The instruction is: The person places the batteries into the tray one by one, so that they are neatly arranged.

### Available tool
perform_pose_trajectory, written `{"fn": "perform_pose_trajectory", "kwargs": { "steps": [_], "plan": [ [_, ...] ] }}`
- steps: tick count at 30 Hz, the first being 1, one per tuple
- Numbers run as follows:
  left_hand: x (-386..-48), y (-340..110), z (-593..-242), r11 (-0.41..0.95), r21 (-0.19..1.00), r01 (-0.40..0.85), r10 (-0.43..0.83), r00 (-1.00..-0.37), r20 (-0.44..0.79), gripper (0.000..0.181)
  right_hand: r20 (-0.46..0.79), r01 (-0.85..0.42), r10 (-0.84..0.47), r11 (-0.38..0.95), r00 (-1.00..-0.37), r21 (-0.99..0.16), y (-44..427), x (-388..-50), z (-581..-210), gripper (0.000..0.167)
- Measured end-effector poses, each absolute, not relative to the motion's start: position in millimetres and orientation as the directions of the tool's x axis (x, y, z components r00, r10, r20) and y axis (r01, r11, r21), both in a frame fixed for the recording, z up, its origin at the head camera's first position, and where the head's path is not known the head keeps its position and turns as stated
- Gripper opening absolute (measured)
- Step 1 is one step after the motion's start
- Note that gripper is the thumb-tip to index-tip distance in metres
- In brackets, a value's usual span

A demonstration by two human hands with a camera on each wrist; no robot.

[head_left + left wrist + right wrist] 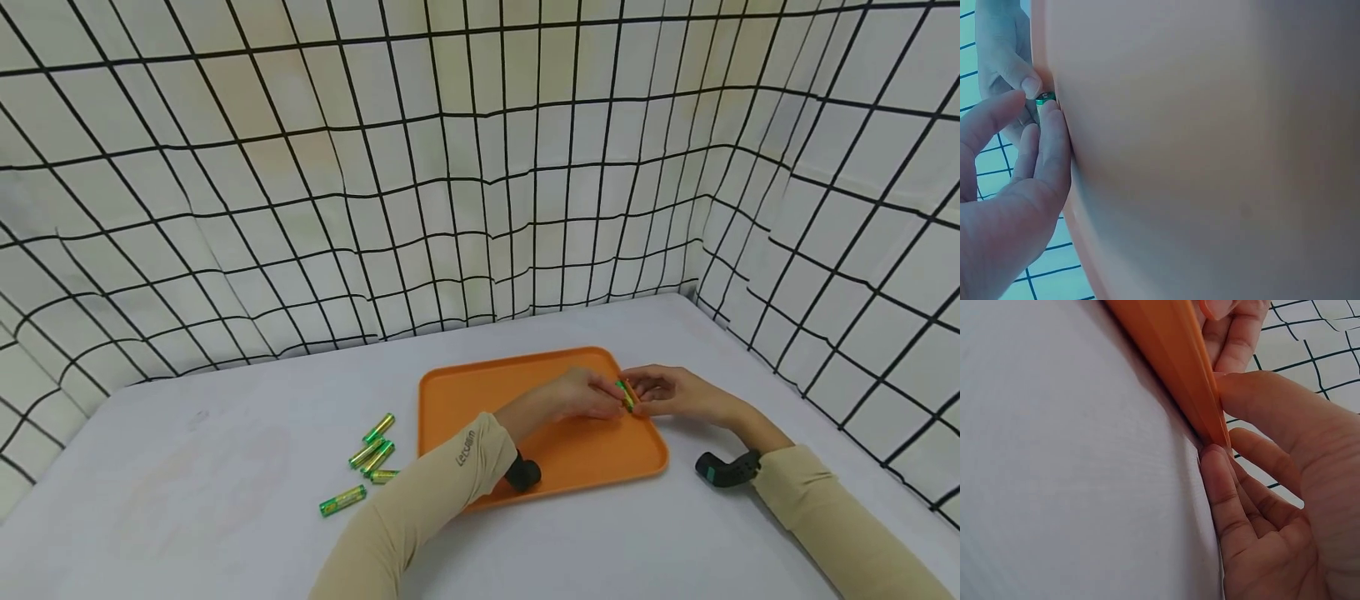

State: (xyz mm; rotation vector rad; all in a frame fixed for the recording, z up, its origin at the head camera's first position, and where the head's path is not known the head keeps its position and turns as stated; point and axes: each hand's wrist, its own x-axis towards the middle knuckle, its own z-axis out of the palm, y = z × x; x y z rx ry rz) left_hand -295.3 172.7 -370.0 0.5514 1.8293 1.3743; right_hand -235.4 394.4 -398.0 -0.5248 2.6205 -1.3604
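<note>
A green and gold battery [625,396] lies along the right rim of the orange tray [495,392], between the two hands. My left hand [585,395] reaches across the tray to it. In the left wrist view, fairly straight fingers [1054,140] of this hand touch the battery [1045,98], and the thumb stands apart from them. From outside the tray, my right hand [678,392] meets the same rim. The right wrist view shows its thumb and a finger [1216,472] touching the tray edge [1179,369]; the battery is hidden there.
Several more green and gold batteries [367,452] lie on the white table [225,467] left of the tray, one partly behind the left sleeve [442,475]. A white wall with a black grid [465,167] rises behind the table and along the right side.
</note>
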Motion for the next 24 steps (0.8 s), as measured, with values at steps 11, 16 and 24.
{"fn": "perform_pose_trajectory", "kwargs": {
  "steps": [11,16,24],
  "plan": [
    [-289,161,-367,0.388,0.920,0.043,0.748,-0.598,-0.287,0.025,0.039,-0.240,-0.362,0.530,-0.931,-0.814,397,-236,-400,0.059],
    [-287,158,-366,0.402,0.914,0.045,0.742,-0.601,-0.297,0.024,0.021,-0.222,-0.360,0.526,-0.933,-0.821,394,-234,-399,0.060],
    [-283,148,-362,0.372,0.928,0.008,0.774,-0.555,-0.306,0.028,0.033,-0.237,-0.359,0.540,-0.933,-0.807,394,-235,-401,0.058]
  ]
}}
